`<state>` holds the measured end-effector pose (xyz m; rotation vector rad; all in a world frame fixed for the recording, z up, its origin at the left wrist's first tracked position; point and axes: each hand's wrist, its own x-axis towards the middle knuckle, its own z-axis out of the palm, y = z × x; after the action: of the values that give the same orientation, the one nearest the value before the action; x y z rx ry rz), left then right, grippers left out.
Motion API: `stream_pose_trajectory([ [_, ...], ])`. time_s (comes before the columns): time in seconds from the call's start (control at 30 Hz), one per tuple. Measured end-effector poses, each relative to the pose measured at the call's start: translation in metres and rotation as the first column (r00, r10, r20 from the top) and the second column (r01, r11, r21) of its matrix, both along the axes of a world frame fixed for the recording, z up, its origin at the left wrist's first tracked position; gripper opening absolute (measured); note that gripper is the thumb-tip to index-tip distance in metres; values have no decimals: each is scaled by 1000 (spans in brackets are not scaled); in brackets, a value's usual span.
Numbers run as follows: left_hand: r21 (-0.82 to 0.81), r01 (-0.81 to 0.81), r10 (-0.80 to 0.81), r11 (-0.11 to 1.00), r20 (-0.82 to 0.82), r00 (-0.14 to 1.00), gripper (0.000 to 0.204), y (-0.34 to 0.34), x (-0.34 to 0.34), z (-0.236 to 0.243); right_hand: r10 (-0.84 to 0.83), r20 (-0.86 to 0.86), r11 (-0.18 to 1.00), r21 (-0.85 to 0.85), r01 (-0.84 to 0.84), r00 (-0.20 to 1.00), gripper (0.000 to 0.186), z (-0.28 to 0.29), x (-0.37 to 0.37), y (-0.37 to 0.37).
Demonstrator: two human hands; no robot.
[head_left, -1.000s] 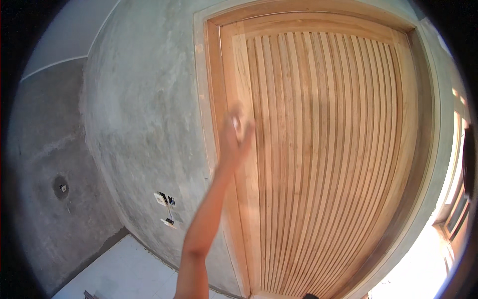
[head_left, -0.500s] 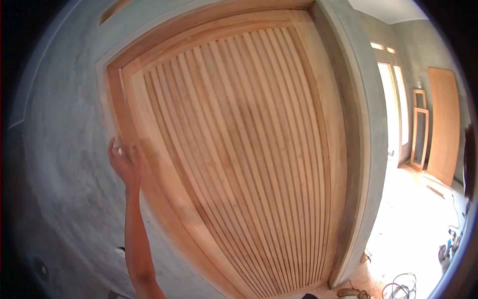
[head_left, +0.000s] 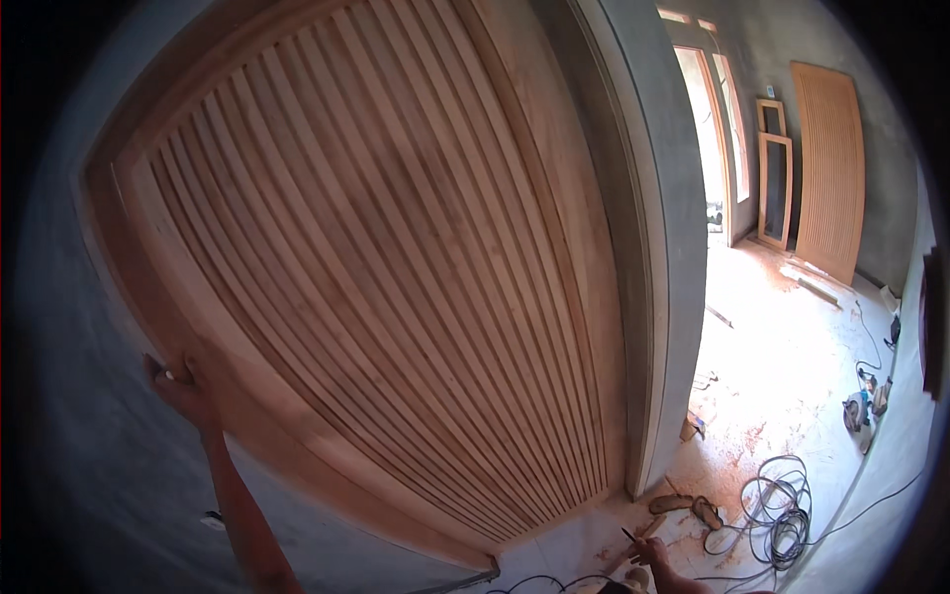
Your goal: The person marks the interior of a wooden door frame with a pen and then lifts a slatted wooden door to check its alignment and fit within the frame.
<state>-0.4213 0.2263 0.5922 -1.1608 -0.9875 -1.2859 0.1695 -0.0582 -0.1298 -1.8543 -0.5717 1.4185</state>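
Observation:
My left hand (head_left: 183,386) is on the left edge of a wooden door frame (head_left: 119,238) beside the grey plaster wall (head_left: 89,416), its fingers curled around a small white item (head_left: 171,375). Next to it is a slatted wooden door (head_left: 386,277), standing in the frame. Below, by the door's foot, my right hand (head_left: 653,559) is closed on a thin dark pointed tool (head_left: 628,536), low in the view near the floor.
At the right, a bright floor (head_left: 752,356) carries sawdust, coiled black cables (head_left: 777,505), power tools (head_left: 861,411) and wood offcuts (head_left: 816,292). Another door panel (head_left: 829,168) and small wooden frames (head_left: 774,188) lean on the far wall beside a bright doorway (head_left: 698,134).
The view has turned right and tilted down, showing more floor, tools and cables. My left hand has moved lower along the frame. My right hand has come into view at the bottom.

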Motion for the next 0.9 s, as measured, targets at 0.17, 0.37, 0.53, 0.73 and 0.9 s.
stream_pose_trajectory([
  [0.17, 18, -53, 53, 998, -12, 999, 53, 13, 4, -19, -77, -33, 990, 114, 81, 996, 41, -3, 7, 5],
  [0.37, 22, -9, 8, 1000, 39, 999, 59, 15, 0, -52, -174, -64, 952, 246, 184, 983, 37, 24, 22, 17],
  [0.53, 13, 1, -2, 1000, 45, 999, 51, 19, -3, -67, -268, -180, 919, 248, 307, 946, 34, 32, 44, 22],
  [0.73, 16, -225, 225, 974, 34, 974, 46, 10, -12, -58, -204, -263, 899, 330, 286, 943, 37, 31, 46, 31],
  [0.9, -209, 252, -101, 945, 547, 831, 39, -5, 98, -19, -235, -439, 877, 290, 384, 867, 39, 7, 23, 47],
])
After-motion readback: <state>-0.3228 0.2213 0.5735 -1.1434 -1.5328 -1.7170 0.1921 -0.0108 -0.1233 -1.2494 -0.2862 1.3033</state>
